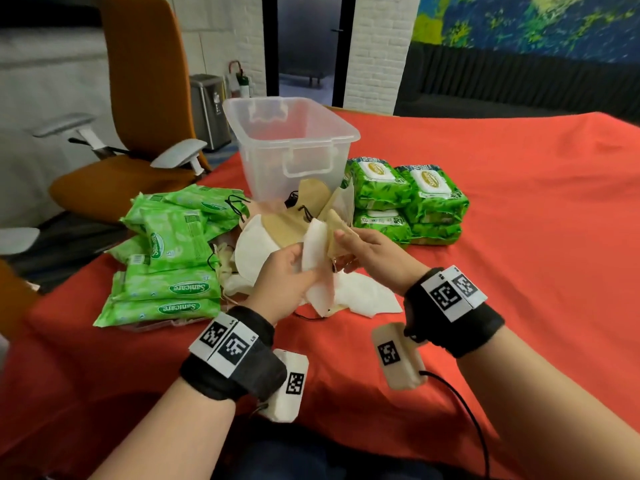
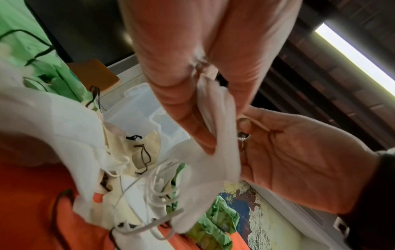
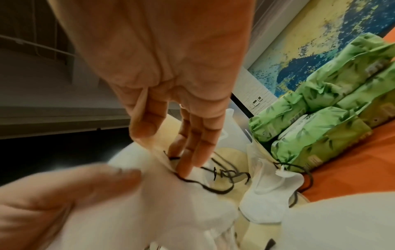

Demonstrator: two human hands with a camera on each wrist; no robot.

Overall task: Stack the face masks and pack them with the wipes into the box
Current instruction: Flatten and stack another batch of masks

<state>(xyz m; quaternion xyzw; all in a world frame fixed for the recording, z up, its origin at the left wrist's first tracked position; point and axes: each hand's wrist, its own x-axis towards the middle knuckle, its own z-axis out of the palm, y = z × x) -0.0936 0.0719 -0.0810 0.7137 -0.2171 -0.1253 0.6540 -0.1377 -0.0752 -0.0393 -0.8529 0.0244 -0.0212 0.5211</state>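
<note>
My left hand [image 1: 297, 263] grips a white face mask [image 1: 316, 247] above a loose pile of white and tan masks [image 1: 273, 225] on the red cloth. My right hand [image 1: 346, 244] pinches a tan mask [image 1: 333, 233] that lies against the white one. In the left wrist view my left fingers [image 2: 192, 128] pinch the white mask [image 2: 215, 162], with my right hand [image 2: 299, 160] behind it. In the right wrist view my right hand [image 3: 166, 143] holds the tan mask [image 3: 147, 143] between thumb and fingers. The clear plastic box [image 1: 311, 142] stands behind the pile.
Light green wipes packs [image 1: 173, 268] lie heaped left of the masks. Darker green wipes packs [image 1: 408, 199] are stacked to the right of the box. The red table cloth [image 1: 502, 254] stretches bare to the right. An orange office chair [image 1: 138, 116] stands off the table's left edge.
</note>
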